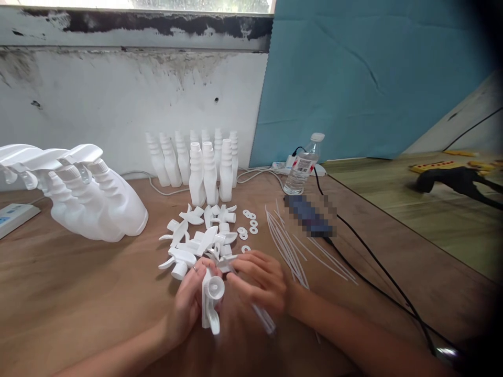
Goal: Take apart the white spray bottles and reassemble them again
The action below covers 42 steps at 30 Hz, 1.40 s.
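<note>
My left hand [192,296] is wrapped round a white spray head [208,303], its round collar facing up toward me and its trigger pointing down. Just to the right, my right hand [261,280] has its fingers bent round a clear, slender item [264,318], blurred by motion; its exact shape cannot be made out. Beyond both hands lies a loose pile of white spray heads [206,241]. Flat white rings [253,223] are scattered beside the pile. Several thin white tubes [288,251] lie to the right, near my right wrist.
White bottles [209,175] stand upright near the wall. Large bottles with spray heads [98,201] stand at the left by a white power strip [18,217]. A clear water bottle [302,167], a blurred-out dark device [308,214] and black cables [367,251] are on the right.
</note>
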Available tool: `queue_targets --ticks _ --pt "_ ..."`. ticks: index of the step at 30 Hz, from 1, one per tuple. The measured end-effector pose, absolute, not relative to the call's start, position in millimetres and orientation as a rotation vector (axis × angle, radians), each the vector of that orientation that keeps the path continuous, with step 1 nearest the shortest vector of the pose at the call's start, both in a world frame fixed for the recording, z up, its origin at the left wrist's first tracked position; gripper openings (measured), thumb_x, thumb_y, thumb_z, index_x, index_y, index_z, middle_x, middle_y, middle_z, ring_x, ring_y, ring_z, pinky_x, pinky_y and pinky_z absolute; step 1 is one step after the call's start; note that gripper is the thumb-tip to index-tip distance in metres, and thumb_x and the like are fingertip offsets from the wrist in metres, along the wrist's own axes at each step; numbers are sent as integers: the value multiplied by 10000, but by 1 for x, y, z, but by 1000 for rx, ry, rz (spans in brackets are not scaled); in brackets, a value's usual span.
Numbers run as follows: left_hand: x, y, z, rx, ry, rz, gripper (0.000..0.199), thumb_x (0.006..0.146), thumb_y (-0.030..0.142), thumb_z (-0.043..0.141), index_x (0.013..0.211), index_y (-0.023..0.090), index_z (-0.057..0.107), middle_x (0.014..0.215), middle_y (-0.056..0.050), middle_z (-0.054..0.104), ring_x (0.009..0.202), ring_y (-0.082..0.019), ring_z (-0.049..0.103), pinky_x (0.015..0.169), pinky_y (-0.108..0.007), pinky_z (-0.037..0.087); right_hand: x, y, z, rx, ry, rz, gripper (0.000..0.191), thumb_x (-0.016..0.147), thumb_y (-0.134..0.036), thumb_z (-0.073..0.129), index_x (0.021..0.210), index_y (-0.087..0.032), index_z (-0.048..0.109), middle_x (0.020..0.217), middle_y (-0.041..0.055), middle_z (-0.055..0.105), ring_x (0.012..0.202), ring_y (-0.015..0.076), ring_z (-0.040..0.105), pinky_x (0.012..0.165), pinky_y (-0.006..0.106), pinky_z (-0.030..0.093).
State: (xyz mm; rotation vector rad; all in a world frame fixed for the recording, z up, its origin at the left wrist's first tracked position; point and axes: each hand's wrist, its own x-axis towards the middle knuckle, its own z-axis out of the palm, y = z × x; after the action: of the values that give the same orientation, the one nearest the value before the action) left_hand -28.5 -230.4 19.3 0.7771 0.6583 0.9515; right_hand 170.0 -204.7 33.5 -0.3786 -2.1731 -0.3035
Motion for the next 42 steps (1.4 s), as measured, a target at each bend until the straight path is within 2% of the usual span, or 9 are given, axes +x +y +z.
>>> queue_targets --ticks 6,11,16,22,27,30,35,38,42 --pt "-49 -228 25 1411 692 1034 209 902 337 514 1051 210 587 984 -67 535 856 -199 535 714 -287 461 189 -186 35 -864 -1932 -118 78 884 -154 538 882 -181 611 703 37 636 627 148 583 613 276 463" --pt "-65 -203 36 1919 800 1287 332 909 222 502 1237 262 529 1052 -82 565 913 -205 557 735 -301 474 195 -173 27 -1096 -1759 -19 197 921 -225 528 737 -165 567 623 5 603 457 90 486 495 233 374" --pt "-80 -160 44 2298 1085 1453 296 863 195 586 1148 245 525 1092 -72 562 975 -193 576 739 -282 492 195 -170 20 -1109 -1835 22 174 934 -251 510 815 -159 599 592 -4 574 481 101 501 522 234 386" --pt "-89 -130 37 2504 1127 1258 137 902 220 531 1038 212 546 1065 -65 576 1008 -189 590 858 -326 496 192 -173 18 -1091 -1870 56 204 942 -265 483 822 -160 611 569 -7 561 481 101 487 522 237 383" --pt "-93 -130 32 2627 1002 987 256 902 261 540 1155 224 545 1167 -87 561 1080 -209 579 899 -342 496 193 -172 17 -1091 -1866 59 204 940 -272 481 830 -162 612 641 24 631 541 117 558 557 242 416" --pt "-93 -132 54 2671 1017 988 296 899 266 544 1193 235 545 1221 -84 553 1130 -219 564 942 -356 485 194 -173 18 -1075 -1869 56 194 938 -259 482 828 -161 608 629 23 621 544 121 560 557 242 413" --pt "-105 -125 133 2782 1304 1569 233 845 211 608 1077 193 622 1132 -71 617 1078 -209 588 995 -379 456 192 -174 18 -1047 -1882 41 177 933 -237 483 818 -162 595 606 11 592 519 115 529 551 240 399" --pt "-124 -117 174 2638 1702 1933 291 816 254 619 1082 146 665 1147 -115 623 1111 -266 571 993 -427 448 192 -174 17 -1041 -1877 41 160 924 -225 496 818 -159 597 602 11 584 520 116 524 557 242 397" --pt "-152 -105 191 2361 2180 1912 447 767 351 632 1141 108 668 1107 -169 632 1121 -355 542 984 -533 409 191 -175 17 -1037 -1866 39 158 914 -216 502 806 -159 602 586 10 574 511 118 520 544 243 392"
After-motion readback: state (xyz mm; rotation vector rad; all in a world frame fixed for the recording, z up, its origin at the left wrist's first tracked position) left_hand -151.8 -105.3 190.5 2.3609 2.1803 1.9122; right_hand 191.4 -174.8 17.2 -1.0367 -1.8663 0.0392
